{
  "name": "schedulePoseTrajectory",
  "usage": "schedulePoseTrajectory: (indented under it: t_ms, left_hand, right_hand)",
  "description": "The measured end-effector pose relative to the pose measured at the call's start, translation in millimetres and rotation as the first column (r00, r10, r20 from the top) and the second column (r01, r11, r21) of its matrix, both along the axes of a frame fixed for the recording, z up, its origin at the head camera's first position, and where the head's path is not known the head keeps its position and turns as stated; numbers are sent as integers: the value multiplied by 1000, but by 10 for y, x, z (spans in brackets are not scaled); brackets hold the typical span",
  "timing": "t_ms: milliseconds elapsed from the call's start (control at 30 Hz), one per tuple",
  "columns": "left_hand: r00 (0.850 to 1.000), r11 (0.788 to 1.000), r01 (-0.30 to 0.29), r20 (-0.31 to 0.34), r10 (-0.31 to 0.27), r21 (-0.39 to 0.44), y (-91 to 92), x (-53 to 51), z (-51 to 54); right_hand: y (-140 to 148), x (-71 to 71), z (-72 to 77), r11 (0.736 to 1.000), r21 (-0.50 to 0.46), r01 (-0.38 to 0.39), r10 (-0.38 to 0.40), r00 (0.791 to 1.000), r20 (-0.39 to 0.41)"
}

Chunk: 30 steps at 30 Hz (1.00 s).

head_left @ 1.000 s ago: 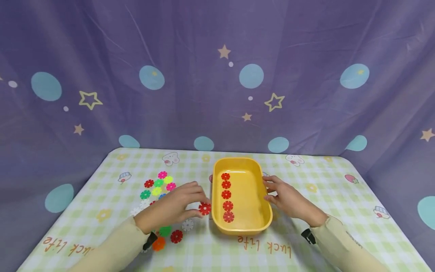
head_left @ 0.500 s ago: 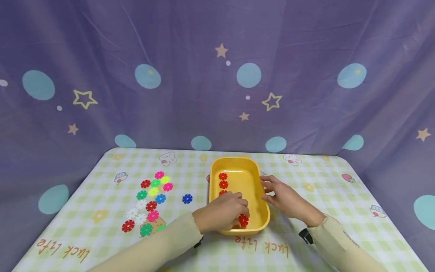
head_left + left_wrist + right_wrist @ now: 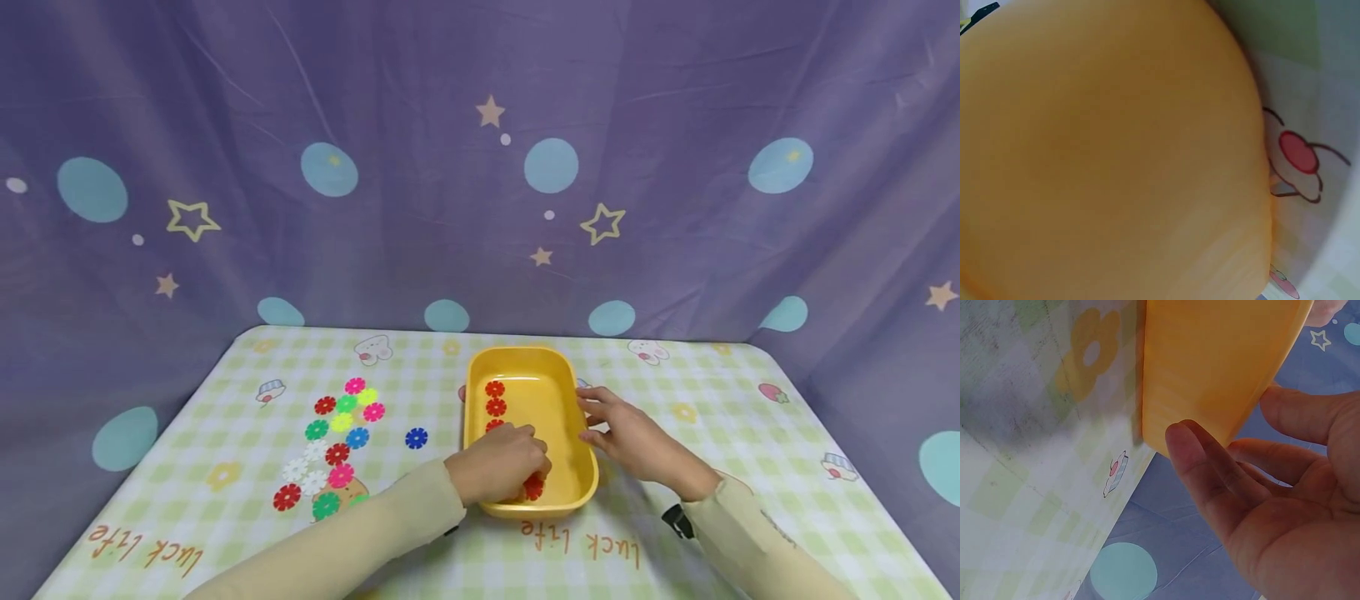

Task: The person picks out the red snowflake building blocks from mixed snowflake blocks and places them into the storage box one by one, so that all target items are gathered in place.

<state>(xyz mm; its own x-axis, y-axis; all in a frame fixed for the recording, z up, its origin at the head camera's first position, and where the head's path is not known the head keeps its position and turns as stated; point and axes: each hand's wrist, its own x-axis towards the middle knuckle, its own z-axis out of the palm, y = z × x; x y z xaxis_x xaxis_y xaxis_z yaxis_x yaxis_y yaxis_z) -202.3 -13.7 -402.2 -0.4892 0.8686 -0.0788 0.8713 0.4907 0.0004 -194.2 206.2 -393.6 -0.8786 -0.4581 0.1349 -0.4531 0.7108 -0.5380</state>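
Observation:
In the head view my left hand (image 3: 501, 467) reaches into the near half of the yellow plastic bin (image 3: 470, 396). Its curled fingertips hold a red snowflake disc (image 3: 533, 488) low over the bin's floor. Along the bin's left side runs a column of red discs (image 3: 496, 407); the hand covers its near end. My right hand (image 3: 633, 437) grips the bin's right rim. In the right wrist view, fingers (image 3: 1188, 447) touch the outer wall (image 3: 1204, 369) and the thumb lies at the rim. The bin's wall (image 3: 1116, 150) fills most of the left wrist view, which hides the left fingers.
Left of the bin, loose snowflake discs lie scattered: green (image 3: 317, 430), pink (image 3: 341, 476), white (image 3: 295, 470), yellow and red. A dark blue disc (image 3: 416, 438) lies alone nearer the bin. A checked cloth (image 3: 750, 433) covers the table, with a purple curtain (image 3: 420, 208) behind.
My left hand has carried the red disc from the table left of the bin over the rim and down inside. The right hand stays at the bin's right rim.

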Motion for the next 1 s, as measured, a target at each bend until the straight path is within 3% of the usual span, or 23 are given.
schedulePoseTrajectory:
  t_ms: [167,267,400,600,767,833,867,933,1000]
  left_hand:
    - [1000,1000,6,-19,-6,9,19,-5,-31]
    - [1000,1000,2,5,-2,18,15,-15,-31]
    - [999,997,-30,43,27,72,-78,-51,80]
    - [997,971,-73,7,74,228,-522,-102,338]
    - [986,948,-162,15,164,274,-1001,-102,418]
    - [973,944,-231,58,224,235,-1191,-93,405]
    - [959,939,-280,91,267,201,-1283,-81,390]
    - [916,917,-382,181,359,116,-1459,-49,344]
    - [857,885,-465,266,442,31,-1617,-7,275]
  right_hand:
    - [1,4,-9,1000,1,-11,11,1000,1]
    - [-2,5,-14,1000,2,-9,9,1000,12]
    - [1,4,-12,1000,4,-12,12,1000,11]
    - [3,3,-4,1000,4,-21,21,1000,-10]
    - [2,-8,-6,1000,7,-6,6,1000,-3]
    - [3,-11,-12,1000,9,-5,5,1000,3]
    - [2,-11,-13,1000,10,-6,6,1000,5]
    - [5,-11,-20,1000,11,-7,7,1000,10]
    - [5,-10,-23,1000,10,-9,9,1000,14]
